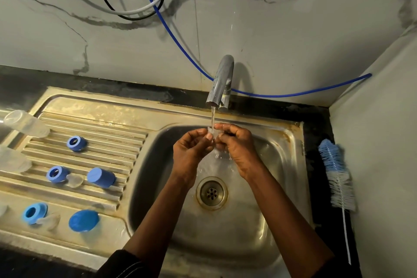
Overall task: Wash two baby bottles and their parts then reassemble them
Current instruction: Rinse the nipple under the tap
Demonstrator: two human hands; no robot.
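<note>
Over the steel sink (259,221), under the tap (220,83) at twelve o'clock, the left hand (191,149) and right hand (237,142) pinch a small clear teat (212,132) in their curled fingers; wet, soft, light and likely slippery, it seems best held by its thicker rim.

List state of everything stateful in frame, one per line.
tap, running
clear part, under the water, pinched from both sides
left grip, pinches the clear part
right grip, pinches the clear part
clear bottle, on its side, top off
blue rings, off, loose on the drainboard
blue caps, off, lying on the drainboard
bottle brush, lying unused right of the sink
drain, unplugged
</note>
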